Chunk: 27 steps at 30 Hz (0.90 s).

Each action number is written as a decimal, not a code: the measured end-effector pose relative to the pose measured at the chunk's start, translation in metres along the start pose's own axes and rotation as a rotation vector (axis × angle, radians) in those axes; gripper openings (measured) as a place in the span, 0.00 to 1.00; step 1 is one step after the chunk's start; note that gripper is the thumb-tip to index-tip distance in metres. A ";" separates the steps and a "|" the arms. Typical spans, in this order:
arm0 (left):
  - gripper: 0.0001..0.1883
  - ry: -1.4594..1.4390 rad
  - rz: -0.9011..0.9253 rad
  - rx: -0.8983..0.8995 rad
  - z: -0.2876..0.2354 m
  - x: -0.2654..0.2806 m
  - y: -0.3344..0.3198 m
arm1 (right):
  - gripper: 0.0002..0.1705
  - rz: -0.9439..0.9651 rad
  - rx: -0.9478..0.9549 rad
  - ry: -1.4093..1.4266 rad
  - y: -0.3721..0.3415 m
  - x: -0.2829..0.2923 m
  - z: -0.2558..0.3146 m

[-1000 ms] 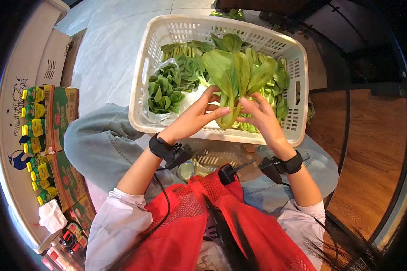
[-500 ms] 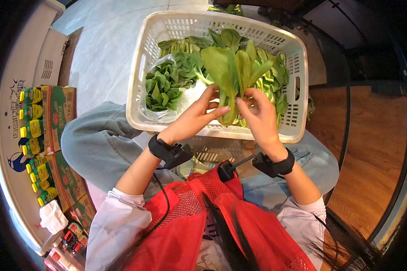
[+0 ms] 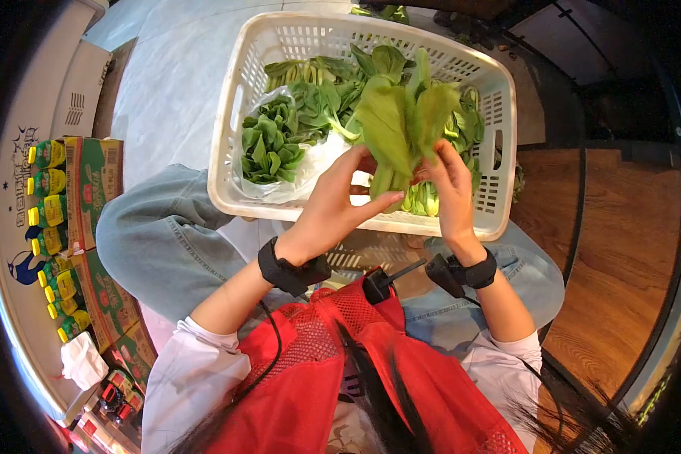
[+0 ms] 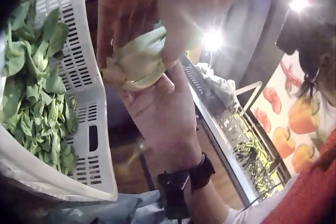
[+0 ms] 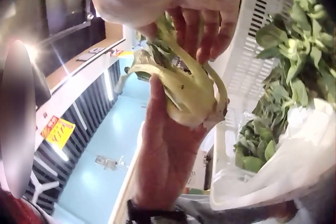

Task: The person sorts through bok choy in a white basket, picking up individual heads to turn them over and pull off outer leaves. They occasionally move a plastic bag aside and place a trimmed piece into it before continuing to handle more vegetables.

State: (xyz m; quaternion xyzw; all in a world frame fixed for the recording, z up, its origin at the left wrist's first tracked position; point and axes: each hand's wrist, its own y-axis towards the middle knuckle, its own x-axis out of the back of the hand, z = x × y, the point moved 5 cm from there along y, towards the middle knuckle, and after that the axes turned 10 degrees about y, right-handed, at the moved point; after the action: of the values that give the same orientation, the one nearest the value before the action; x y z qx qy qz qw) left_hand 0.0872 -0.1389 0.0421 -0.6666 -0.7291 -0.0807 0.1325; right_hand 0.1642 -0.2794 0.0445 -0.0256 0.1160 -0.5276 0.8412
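Bok choy (image 3: 393,132) in both hands, over a white basket (image 3: 318,38)
The left hand (image 3: 329,204) grips its pale base (image 5: 190,99); the right hand (image 3: 455,193) pinches a stalk (image 5: 182,51) (leaves (image 3: 437,110) pointing away from the person); more greens (image 3: 314,107), some in a plastic bag (image 3: 321,163); leftward, yellow-capped bottles (image 3: 51,212) beside cartons (image 3: 92,185).

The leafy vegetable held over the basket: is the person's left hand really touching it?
Touching. The right wrist view shows the left hand cradling the leafy vegetable, thumb lying against its pale side.
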 end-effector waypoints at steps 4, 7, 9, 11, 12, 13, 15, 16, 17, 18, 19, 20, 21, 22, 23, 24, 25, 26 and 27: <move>0.30 -0.024 0.043 -0.014 0.005 -0.006 -0.004 | 0.19 0.088 -0.027 -0.046 -0.001 -0.004 0.002; 0.30 0.025 0.019 -0.022 -0.003 -0.002 -0.004 | 0.26 0.149 0.117 -0.009 0.000 -0.012 0.015; 0.30 0.085 -0.008 -0.041 -0.006 0.000 -0.004 | 0.27 0.170 0.126 0.027 0.001 -0.012 0.016; 0.29 0.109 -0.015 -0.068 -0.004 -0.001 -0.005 | 0.28 0.164 0.097 0.065 0.001 -0.010 0.016; 0.29 0.132 -0.024 -0.080 -0.004 -0.002 -0.005 | 0.28 0.147 0.065 0.086 0.002 -0.009 0.017; 0.29 0.155 -0.033 -0.092 -0.004 -0.002 -0.006 | 0.28 0.131 0.033 0.107 0.002 -0.008 0.017; 0.29 0.198 -0.053 -0.114 -0.005 -0.002 -0.006 | 0.26 0.120 -0.024 0.084 0.000 -0.007 0.020; 0.29 0.217 -0.062 -0.123 -0.005 -0.002 -0.006 | 0.26 0.114 -0.053 0.073 0.000 -0.005 0.020; 0.29 0.235 -0.069 -0.132 -0.006 -0.002 -0.006 | 0.26 0.117 -0.057 0.110 -0.001 -0.003 0.017; 0.28 0.275 -0.078 -0.136 -0.003 -0.003 -0.006 | 0.27 0.120 -0.060 0.147 0.000 0.001 0.013; 0.28 0.316 -0.087 -0.140 0.001 -0.005 -0.007 | 0.28 0.124 -0.063 0.184 0.001 0.004 0.010; 0.28 0.357 -0.098 -0.144 0.004 -0.006 -0.007 | 0.28 0.128 -0.093 0.173 0.002 0.006 0.011; 0.27 0.359 -0.098 -0.140 0.003 -0.006 -0.007 | 0.29 0.133 -0.124 0.162 0.003 0.008 0.014; 0.27 0.360 -0.098 -0.137 -0.001 -0.005 -0.008 | 0.29 0.096 -0.113 0.146 0.002 0.011 0.012; 0.26 0.362 -0.099 -0.134 -0.002 -0.004 -0.008 | 0.29 0.058 -0.103 0.130 0.002 0.014 0.010; 0.26 0.380 -0.097 -0.141 -0.003 -0.004 -0.008 | 0.28 -0.022 -0.053 0.110 0.002 0.018 0.002; 0.25 0.398 -0.095 -0.147 -0.003 -0.004 -0.007 | 0.27 -0.102 -0.004 0.089 0.001 0.021 -0.001; 0.25 0.416 -0.093 -0.155 -0.003 -0.005 -0.007 | 0.27 -0.056 -0.027 -0.009 0.001 0.022 0.000; 0.25 0.398 -0.076 -0.141 -0.003 -0.005 -0.006 | 0.26 -0.010 -0.050 -0.106 0.003 0.015 0.015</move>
State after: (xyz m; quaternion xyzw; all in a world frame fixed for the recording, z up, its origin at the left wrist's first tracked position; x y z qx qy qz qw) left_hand 0.0816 -0.1452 0.0437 -0.6172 -0.7057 -0.2664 0.2240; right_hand 0.1764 -0.2932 0.0565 -0.0751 0.0845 -0.5267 0.8425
